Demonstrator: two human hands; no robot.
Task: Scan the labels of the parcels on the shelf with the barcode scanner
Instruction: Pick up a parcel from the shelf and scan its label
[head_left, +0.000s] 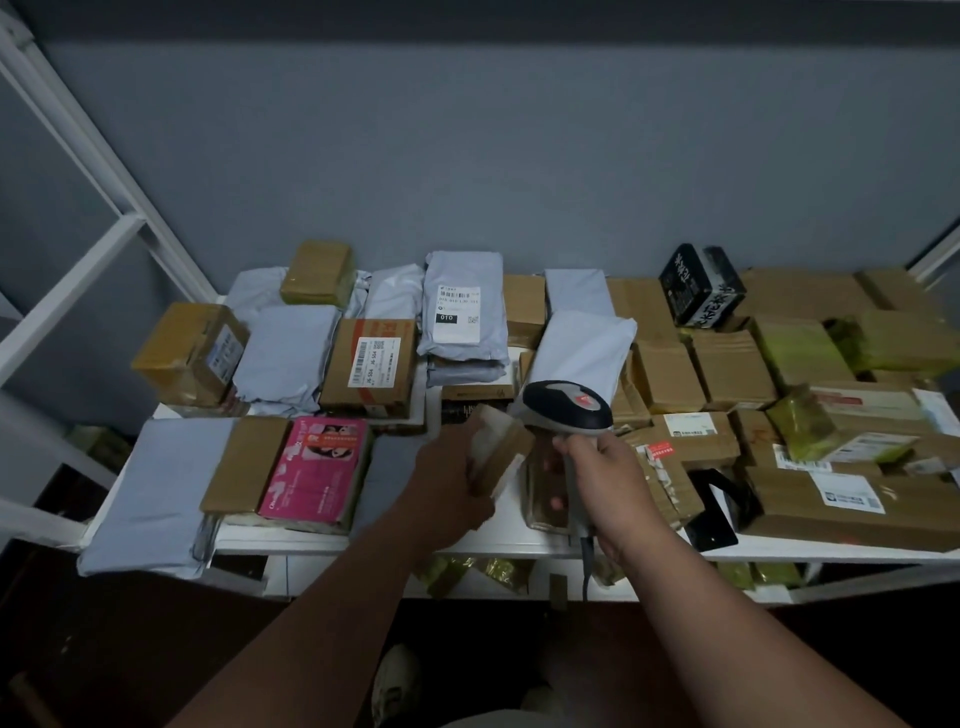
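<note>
Legible markings on parcels
Grey mailer (464, 306), 12 o'clock: "010". Brown box (370, 368), 10 o'clock: "J6-S04".

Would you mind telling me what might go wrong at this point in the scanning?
1. The left hand holds the small box tilted, close under the scanner in the right hand; its label isn't visible, so the scan may miss.
2. Labelled parcels lie close around, so the scanner might read a neighbour's barcode.
3. The grey bag overhangs the shelf edge and could slide off.
</note>
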